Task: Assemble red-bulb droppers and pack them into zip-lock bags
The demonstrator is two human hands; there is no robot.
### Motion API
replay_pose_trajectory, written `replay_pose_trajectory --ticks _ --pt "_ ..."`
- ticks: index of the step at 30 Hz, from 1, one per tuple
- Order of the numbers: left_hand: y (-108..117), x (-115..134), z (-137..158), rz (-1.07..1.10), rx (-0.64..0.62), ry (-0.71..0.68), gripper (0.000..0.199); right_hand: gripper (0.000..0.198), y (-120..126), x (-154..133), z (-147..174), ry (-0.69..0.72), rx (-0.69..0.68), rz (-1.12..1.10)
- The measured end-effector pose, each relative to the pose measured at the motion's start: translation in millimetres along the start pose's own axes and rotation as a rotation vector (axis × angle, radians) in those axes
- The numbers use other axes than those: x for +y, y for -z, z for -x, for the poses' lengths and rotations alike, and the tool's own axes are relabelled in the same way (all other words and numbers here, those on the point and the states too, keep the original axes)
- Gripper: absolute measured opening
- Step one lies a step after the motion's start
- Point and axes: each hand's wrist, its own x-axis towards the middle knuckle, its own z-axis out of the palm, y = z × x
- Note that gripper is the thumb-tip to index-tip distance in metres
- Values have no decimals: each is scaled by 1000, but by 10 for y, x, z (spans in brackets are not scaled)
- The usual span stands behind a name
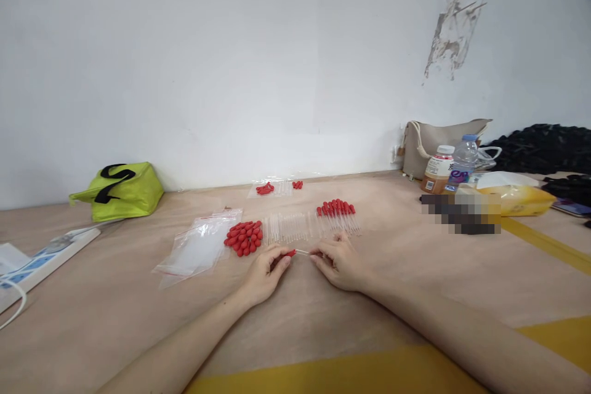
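Observation:
Between thumb and fingers, my left hand (266, 272) pinches a red rubber bulb (290, 253). My right hand (340, 263) grips a thin clear dropper tube (302, 252), whose left end meets the bulb; how deep it sits in there is too small to tell. A heap of loose red bulbs (243, 238) lies just beyond my left hand. Behind both hands is a row of bare clear tubes (289, 227). Farther right, several tubes capped with red bulbs (337, 207) lie side by side, bulbs toward the wall.
Clear zip bags (201, 246) lie left of the heap. Near the wall is a bag with red bulbs and tubes (272, 189). A lime-green bag (124, 191) and a power strip (50, 261) are at left; bottles (438, 169) and a yellow tissue pack (521, 196) at right.

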Motion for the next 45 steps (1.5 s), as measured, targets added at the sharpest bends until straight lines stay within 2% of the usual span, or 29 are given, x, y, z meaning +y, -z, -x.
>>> replay_pose_trajectory --ticks 5,12,19,23,30,38,43,45 --pt "-13 3 4 60 -33 35 21 19 5 -5 -2 -4 -32 -30" --pt "1 11 45 -32 1 -14 22 20 -16 18 15 7 -106 -89" --pt "9 107 95 -54 -158 -34 24 21 40 77 -3 96 -146 -3" --pt "-11 116 94 -146 -130 -32 27 23 5 63 26 105 -103 74" --pt "-27 100 110 -263 -152 -166 22 23 -69 -12 52 114 -90 99" --pt "-12 74 90 -278 -148 -224 19 27 -71 -69 11 104 -154 100" --pt "68 5 72 -232 -59 -174 18 21 102 -98 -10 157 -162 225" --pt "101 -34 92 -237 -22 -90 30 19 169 -23 -15 87 -144 227"
